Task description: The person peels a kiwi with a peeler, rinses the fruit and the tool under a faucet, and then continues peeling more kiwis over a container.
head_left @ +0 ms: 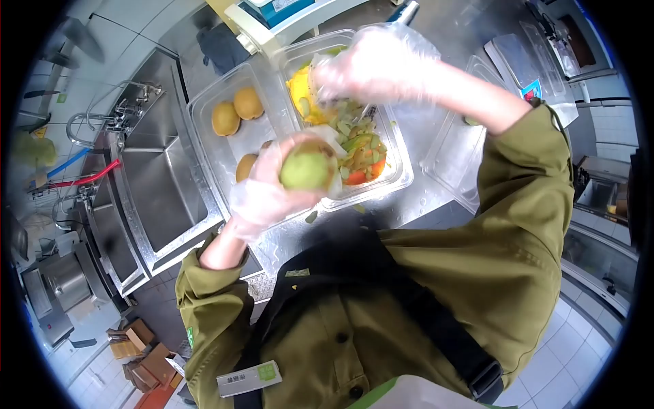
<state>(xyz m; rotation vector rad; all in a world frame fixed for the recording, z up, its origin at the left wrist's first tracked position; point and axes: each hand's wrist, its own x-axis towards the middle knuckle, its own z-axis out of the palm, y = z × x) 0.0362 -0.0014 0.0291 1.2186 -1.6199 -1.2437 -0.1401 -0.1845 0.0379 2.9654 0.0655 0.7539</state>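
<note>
Two hands wear clear, loose gloves. Left hand: fingers wrapped around a part-peeled green fruit. Right hand: at 1 o'clock from that fruit, fingers bent; blur hides whether they grip anything. Whole brown fruits lie at 10 o'clock, in a clear tray; peelings lie at 2 o'clock. Risk: moist flesh against slack film could make the held fruit slip and fall among the peelings.
</note>
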